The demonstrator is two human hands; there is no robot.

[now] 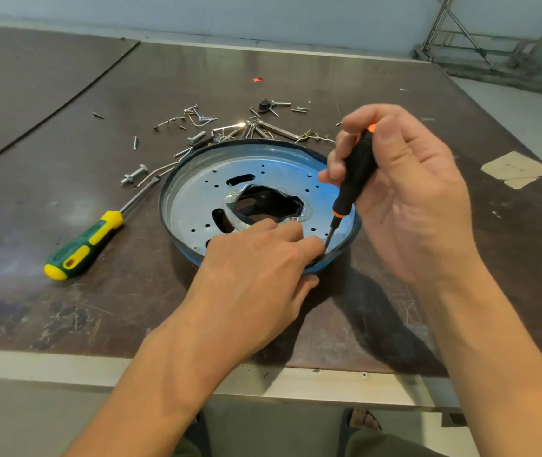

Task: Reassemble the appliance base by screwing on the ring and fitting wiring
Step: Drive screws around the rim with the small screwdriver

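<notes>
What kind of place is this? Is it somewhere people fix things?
Probably a repair workshop: a scuffed workbench holds loose bolts and screws, a green and yellow screwdriver lies beside a round appliance base, and the right hand grips a black and orange screwdriver.

Bright, even light from ahead | soft shadow under right hand [404, 192] falls toward near table [65, 308] edge | glare on appliance base [190, 199] | wide-angle bowing at edges

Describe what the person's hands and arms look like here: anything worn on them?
Both are bare. The ungloved left hand and ungloved right hand carry no visible ring, watch or band. The left forearm and right forearm are uncovered down to the frame's edge; no sleeve is in view.
</notes>
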